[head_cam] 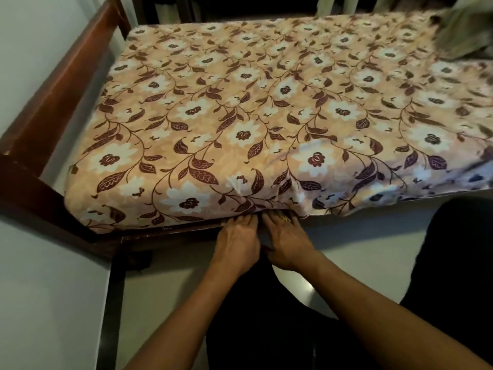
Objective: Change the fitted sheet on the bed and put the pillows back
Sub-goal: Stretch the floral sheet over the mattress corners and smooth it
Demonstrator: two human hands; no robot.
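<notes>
A peach fitted sheet [240, 108] with white flowers and brown leaves covers the mattress from the left end across the view. Its near edge hangs over the mattress side. My left hand [237, 244] and my right hand [286, 243] lie side by side at the bottom of that near edge, fingers straight and pushed under the mattress, fingertips hidden by the sheet. A ring shows on my right hand. No pillow is in view.
A dark wooden bed frame [66, 84] runs along the left end and the near side rail [165, 235]. A crumpled greenish cloth [464, 33] lies on the far right of the bed. Pale floor [360, 244] lies beside the bed; a white wall [40, 289] stands at left.
</notes>
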